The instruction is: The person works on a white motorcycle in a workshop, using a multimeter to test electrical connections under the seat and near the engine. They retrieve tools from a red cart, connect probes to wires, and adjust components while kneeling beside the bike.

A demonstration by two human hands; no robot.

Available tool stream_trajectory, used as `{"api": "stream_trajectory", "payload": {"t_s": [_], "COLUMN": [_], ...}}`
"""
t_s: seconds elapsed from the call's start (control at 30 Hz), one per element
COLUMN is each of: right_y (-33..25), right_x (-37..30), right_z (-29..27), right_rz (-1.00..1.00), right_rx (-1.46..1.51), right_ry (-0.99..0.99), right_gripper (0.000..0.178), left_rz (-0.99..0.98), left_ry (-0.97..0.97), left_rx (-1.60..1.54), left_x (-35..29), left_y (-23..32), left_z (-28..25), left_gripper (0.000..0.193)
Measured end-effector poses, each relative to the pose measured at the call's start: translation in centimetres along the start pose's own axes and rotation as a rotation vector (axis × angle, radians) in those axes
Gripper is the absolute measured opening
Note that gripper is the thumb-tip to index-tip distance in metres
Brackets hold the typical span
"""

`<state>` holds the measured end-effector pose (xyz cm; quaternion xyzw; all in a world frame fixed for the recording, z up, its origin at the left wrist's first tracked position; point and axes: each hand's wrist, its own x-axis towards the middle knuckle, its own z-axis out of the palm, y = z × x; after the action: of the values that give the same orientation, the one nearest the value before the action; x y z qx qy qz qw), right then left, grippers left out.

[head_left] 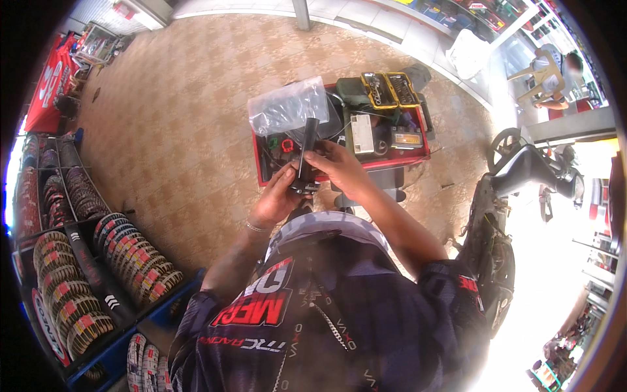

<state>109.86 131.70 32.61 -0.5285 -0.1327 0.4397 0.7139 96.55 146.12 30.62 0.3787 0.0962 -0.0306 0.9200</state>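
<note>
A black tube (308, 147) with a wider clamp-like piece at its lower end stands nearly upright in front of my body. My left hand (275, 197) is closed around that lower end, a thin bracelet at its wrist. Higher up, the fingers of my right hand (338, 167) grip the tube's side. Just beyond both hands is a red tool cart (408, 161), its top crowded with parts. A clear plastic bag (287, 108) lies at the cart's far left, partly behind the tube. Near it sits a small red ring-shaped piece (287, 146).
The cart also carries a yellow open socket case (380, 89), a white box (361, 134) and a battery-like block (406, 138). Tyres (134, 258) fill racks at left. A motorcycle (490, 228) stands at right. Another person (548, 78) sits at far right.
</note>
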Motion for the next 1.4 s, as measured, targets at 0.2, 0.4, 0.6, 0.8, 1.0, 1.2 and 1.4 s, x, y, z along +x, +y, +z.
{"api": "stream_trajectory", "payload": {"t_s": [0.2, 0.4, 0.6, 0.8, 1.0, 1.2, 1.4], "right_y": [-1.4, -2.0, -1.9, -1.8, -1.6, 0.0, 2.0], "right_x": [-7.4, -10.5, -11.7, -12.0, -11.8, -4.7, 5.7], "right_z": [-2.8, -4.2, -5.3, -5.9, -7.2, -16.3, -22.9], "right_rz": [-0.258, -0.669, -0.624, -0.643, -0.557, -0.185, 0.288], "right_rx": [-0.160, -0.719, -0.649, -0.696, -0.660, -0.918, -1.531], "right_ry": [-0.037, 0.042, 0.063, 0.119, 0.043, 0.361, 0.581], "right_gripper": [0.049, 0.036, 0.031, 0.033, 0.030, 0.031, 0.043], "left_rz": [-0.019, -0.021, -0.036, -0.082, -0.112, -0.164, -0.201], "left_ry": [0.057, 0.049, 0.100, 0.107, 0.064, -0.047, 0.000], "left_rx": [-0.138, -0.115, -0.122, -0.103, -0.095, -0.090, -0.064], "left_x": [-0.1, 0.2, 0.4, 1.1, 1.9, 3.7, 3.8], "left_y": [-2.1, -3.7, -4.8, -5.3, -5.2, -4.3, -1.7], "left_z": [3.7, 6.2, 7.6, 7.6, 6.2, 2.6, -1.5], "left_gripper": [0.045, 0.047, 0.045, 0.048, 0.048, 0.064, 0.061]}}
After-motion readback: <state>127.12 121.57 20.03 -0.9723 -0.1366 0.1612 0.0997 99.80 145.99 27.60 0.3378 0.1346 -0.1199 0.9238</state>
